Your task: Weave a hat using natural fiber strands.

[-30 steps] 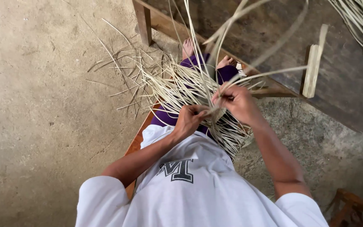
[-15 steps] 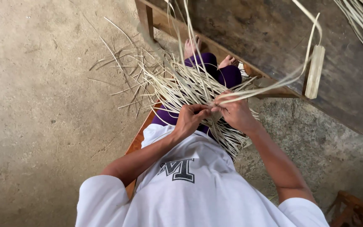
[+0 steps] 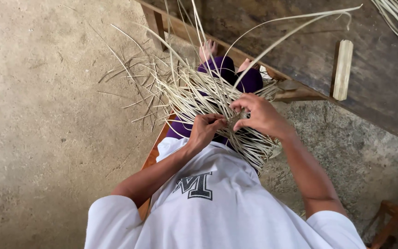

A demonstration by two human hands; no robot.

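Pale straw-coloured cane strips (image 3: 199, 94), criss-cross woven pattern where bunched. White t-shirt (image 3: 226, 207) with a dark grey block letter on it. Purple trousers (image 3: 222, 69). Grey-brown concrete floor (image 3: 47, 115), speckled. Dark brown wooden bench (image 3: 300, 55); light tan wooden stick (image 3: 342, 69).
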